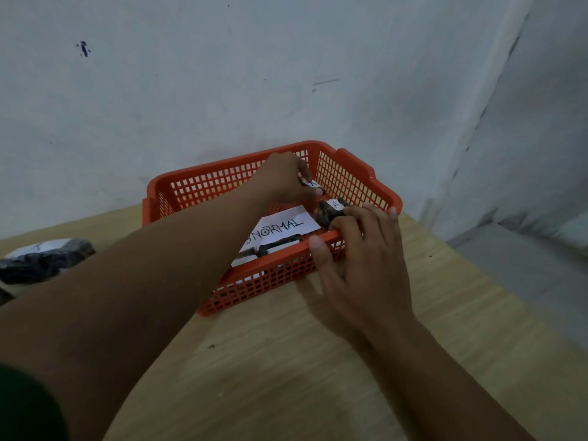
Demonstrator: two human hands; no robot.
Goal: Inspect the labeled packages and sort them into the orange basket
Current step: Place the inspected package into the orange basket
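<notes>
At the far left a dark package with a white label is seen lying on the bench, well apart from the orange basket. Inside the basket a paper sign lettered "NORMAL" is laid over more dark packages, and the left hand is closed in a pinching grip on a small labelled package near the back wall. Further right, the right hand is curled over the front rim, its fingertips resting against another package, not clearly gripping it.
</notes>
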